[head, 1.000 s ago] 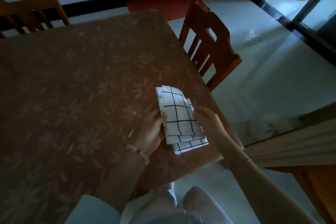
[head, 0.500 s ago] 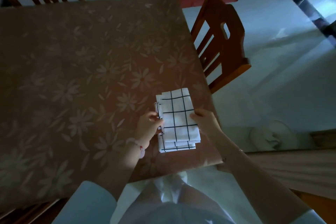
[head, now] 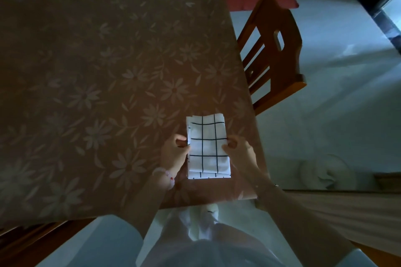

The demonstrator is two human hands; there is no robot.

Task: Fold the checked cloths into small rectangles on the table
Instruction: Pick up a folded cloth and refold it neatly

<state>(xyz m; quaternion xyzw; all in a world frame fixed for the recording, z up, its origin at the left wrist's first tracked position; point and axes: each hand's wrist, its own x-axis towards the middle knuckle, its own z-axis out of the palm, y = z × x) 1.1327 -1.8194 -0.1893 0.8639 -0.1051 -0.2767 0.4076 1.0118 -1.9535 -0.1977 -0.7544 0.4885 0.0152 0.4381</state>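
Checked cloths [head: 207, 147] now straighter, left hand [head: 173, 154] and right hand [head: 239, 154] pinching them, floral table [head: 108, 71], chair [head: 280, 67]

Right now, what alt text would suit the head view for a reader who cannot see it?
The left hand and right hand hold the side edges of a small stack of folded checked cloths lying near the corner of a brown flower-patterned table. A wooden chair stands beside the table on the right.

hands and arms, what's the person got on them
The left hand has a pale beaded bracelet with a small red bead at its wrist; the right hand has a thin chain at its wrist. Both forearms are bare, with pale sleeves higher up.
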